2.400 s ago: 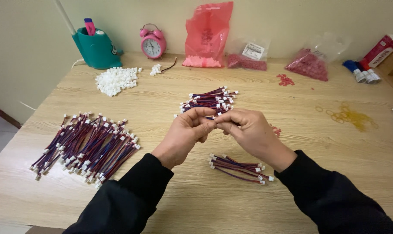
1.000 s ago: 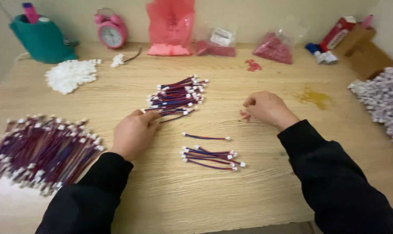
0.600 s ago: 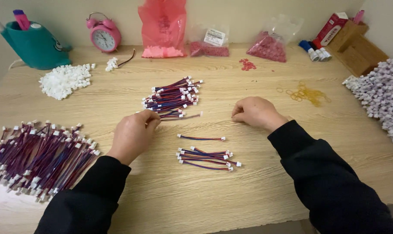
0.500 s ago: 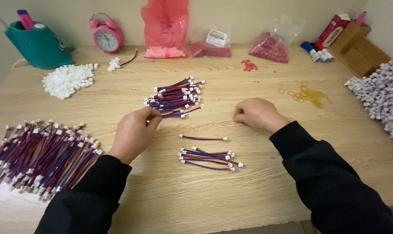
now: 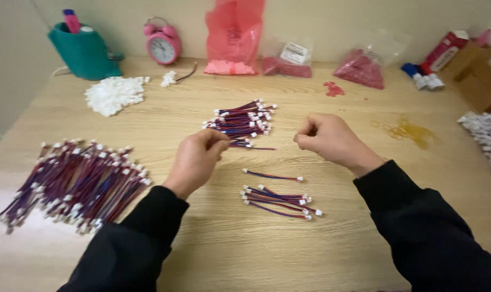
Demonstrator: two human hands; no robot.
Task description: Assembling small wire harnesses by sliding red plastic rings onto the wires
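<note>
Thin red-blue wires [image 5: 240,121] (white plastic ends), left hand [image 5: 195,159] pinching one, right hand [image 5: 329,139] fisted, empty.

pink bag [image 5: 233,33], clear labelled bags [image 5: 288,58] – red carton [image 5: 444,50] far right.

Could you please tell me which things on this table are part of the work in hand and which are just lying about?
In use: left hand at the middle wire bundle; right hand; single wire; small wire group.

Lying about: big wire pile, white connectors, pink alarm clock, rubber bands.
</note>
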